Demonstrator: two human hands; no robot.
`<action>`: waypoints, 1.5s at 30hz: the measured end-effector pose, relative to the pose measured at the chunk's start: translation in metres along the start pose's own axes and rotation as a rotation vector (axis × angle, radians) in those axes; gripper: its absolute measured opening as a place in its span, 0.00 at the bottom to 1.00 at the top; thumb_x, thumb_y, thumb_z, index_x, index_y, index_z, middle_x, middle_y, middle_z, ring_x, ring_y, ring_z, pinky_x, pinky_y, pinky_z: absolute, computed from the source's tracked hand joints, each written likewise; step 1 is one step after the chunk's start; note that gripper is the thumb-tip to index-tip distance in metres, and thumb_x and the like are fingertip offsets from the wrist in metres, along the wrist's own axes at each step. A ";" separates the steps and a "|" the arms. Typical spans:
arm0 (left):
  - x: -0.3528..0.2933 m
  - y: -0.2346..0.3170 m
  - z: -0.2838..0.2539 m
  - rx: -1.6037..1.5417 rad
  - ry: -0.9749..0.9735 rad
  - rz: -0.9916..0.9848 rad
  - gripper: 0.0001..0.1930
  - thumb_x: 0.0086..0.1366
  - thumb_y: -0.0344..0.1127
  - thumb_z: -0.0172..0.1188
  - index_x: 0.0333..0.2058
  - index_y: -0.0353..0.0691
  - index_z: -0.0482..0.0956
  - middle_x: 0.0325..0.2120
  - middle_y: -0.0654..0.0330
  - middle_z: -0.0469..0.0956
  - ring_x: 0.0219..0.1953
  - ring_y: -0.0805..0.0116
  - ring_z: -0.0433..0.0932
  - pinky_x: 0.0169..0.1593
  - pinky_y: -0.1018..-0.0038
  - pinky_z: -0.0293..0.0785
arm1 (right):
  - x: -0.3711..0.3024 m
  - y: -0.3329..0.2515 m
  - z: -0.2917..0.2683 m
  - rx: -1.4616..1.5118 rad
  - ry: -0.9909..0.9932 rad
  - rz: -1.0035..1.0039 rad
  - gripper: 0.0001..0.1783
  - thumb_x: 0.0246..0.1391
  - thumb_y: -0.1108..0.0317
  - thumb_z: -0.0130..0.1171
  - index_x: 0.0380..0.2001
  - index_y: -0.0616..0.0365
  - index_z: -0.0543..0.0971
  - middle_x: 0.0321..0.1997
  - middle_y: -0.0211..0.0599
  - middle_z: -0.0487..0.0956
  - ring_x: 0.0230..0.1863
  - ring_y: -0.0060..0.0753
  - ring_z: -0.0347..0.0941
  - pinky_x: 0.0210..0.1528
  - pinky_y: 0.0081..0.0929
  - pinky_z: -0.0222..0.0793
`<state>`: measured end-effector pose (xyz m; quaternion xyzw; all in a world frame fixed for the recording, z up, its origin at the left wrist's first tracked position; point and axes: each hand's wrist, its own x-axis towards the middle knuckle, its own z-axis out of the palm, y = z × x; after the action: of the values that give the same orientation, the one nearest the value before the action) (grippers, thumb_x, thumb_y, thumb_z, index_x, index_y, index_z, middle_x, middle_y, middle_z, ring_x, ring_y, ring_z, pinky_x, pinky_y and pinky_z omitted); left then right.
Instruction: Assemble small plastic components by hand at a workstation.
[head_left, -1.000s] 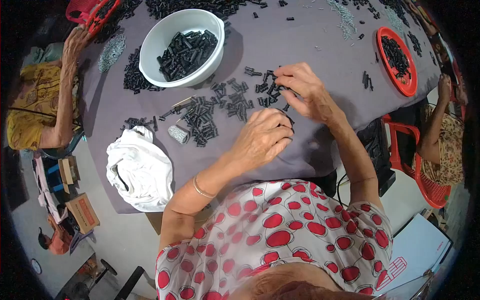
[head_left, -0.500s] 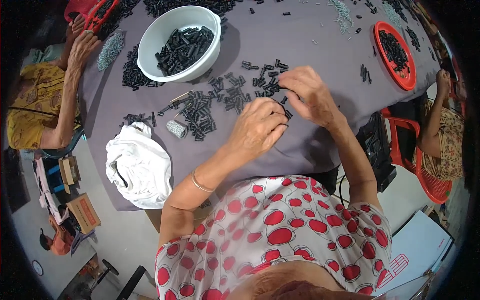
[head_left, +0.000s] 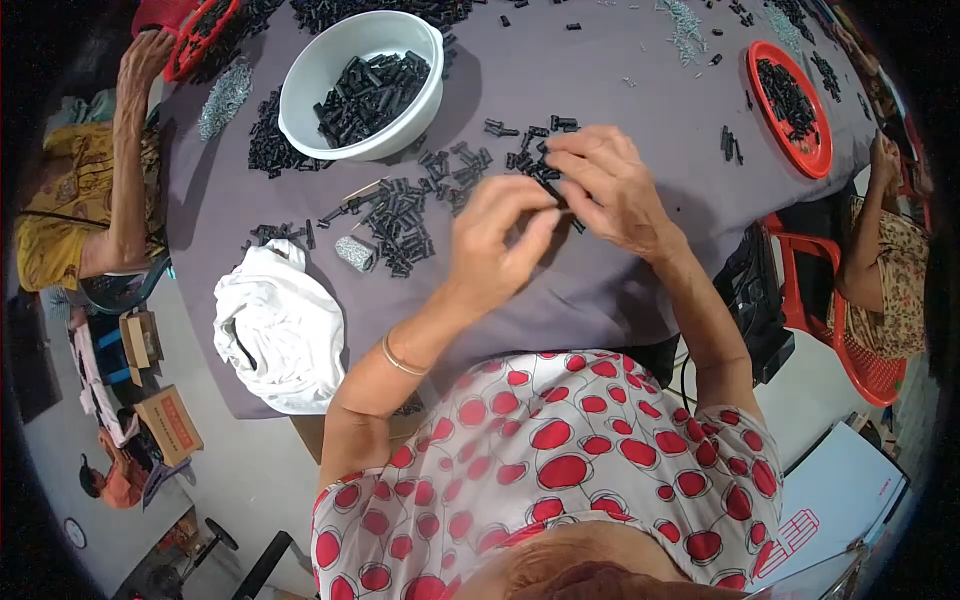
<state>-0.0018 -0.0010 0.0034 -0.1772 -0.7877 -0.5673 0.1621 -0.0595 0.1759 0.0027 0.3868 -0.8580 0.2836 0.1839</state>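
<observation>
My left hand [head_left: 497, 237] and my right hand [head_left: 612, 190] meet above the grey-covered table. Between their fingertips is a small black plastic part [head_left: 548, 188], slim and partly hidden by the fingers. The left thumb and index finger pinch its lower end; the right fingers close on it from the other side. Just beyond the hands lie several more black parts [head_left: 520, 160]. To the left of my left hand spreads a loose pile of similar black parts [head_left: 400, 225], with a speckled grey roll [head_left: 355, 254] beside it.
A white bowl [head_left: 300, 115] of black parts stands at the back left. White cloth [head_left: 278, 335] hangs over the near left edge. A red tray [head_left: 822, 150] of black parts is at the right. Silver screws [head_left: 226, 100] lie near a co-worker's arm [head_left: 128, 190]; another person sits at the right.
My left hand has turned and opened a gap between thumb and fingers, showing the black part between both hands. The co-worker's hand at the left has moved toward the red tray there.
</observation>
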 end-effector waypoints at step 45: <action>0.006 -0.004 -0.015 -0.128 0.229 -0.143 0.10 0.68 0.30 0.45 0.30 0.32 0.72 0.26 0.61 0.71 0.27 0.78 0.65 0.32 0.82 0.63 | -0.022 0.025 -0.036 -0.059 0.123 0.209 0.12 0.43 0.76 0.57 0.36 0.60 0.76 0.42 0.42 0.74 0.43 0.46 0.69 0.44 0.36 0.66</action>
<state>-0.0077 -0.0158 0.0071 -0.0648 -0.7370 -0.6429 0.1983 -0.0614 0.2244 0.0104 0.2718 -0.8887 0.2989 0.2168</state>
